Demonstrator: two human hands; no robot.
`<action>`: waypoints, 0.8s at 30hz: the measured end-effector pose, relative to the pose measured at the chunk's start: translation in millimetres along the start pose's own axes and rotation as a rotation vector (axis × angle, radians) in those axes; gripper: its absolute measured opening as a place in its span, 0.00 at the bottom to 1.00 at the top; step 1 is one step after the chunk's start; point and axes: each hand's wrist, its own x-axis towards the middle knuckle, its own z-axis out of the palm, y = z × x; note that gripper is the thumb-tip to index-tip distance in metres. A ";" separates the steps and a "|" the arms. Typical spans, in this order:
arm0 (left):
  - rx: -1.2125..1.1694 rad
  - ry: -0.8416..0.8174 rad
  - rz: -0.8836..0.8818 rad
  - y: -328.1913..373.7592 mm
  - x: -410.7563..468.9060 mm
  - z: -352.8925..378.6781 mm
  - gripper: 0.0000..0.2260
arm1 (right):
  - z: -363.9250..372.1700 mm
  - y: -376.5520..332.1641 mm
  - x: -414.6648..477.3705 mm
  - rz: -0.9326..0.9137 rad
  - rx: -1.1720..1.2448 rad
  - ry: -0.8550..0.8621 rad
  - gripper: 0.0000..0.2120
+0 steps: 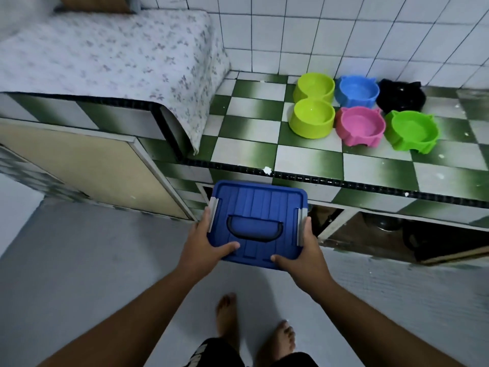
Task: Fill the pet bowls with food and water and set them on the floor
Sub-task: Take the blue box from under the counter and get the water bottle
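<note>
Black shorts (221, 349), white lettering; bare forearms (148, 303), feet (227, 317).

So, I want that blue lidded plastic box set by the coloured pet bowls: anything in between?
Nothing visible does: only green-and-white checked counter tiles lie between the blue lidded plastic box and the coloured plastic pet bowls.

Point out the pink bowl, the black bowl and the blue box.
pink bowl (360, 123), head view, inside floor.
black bowl (401, 98), head view, dark inside.
blue box (255, 228), head view, lid handle.
</note>
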 end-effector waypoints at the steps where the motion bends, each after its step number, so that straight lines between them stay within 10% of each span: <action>1: -0.019 0.029 -0.004 6.8 -4.0 -4.5 0.57 | -4.0 -9.0 -0.5 0.001 0.005 -0.005 0.64; 6: -0.265 0.136 -0.089 38.6 -9.7 -22.0 0.54 | -34.1 -69.4 14.7 -0.041 -0.011 -0.060 0.63; 11: -0.527 0.182 -0.127 79.9 3.1 -31.7 0.12 | -71.6 -138.5 64.6 -0.077 -0.090 -0.191 0.58; 24: -1.002 0.094 -0.344 127.5 107.1 -50.0 0.09 | -97.2 -268.3 273.7 -0.189 -0.522 -0.423 0.39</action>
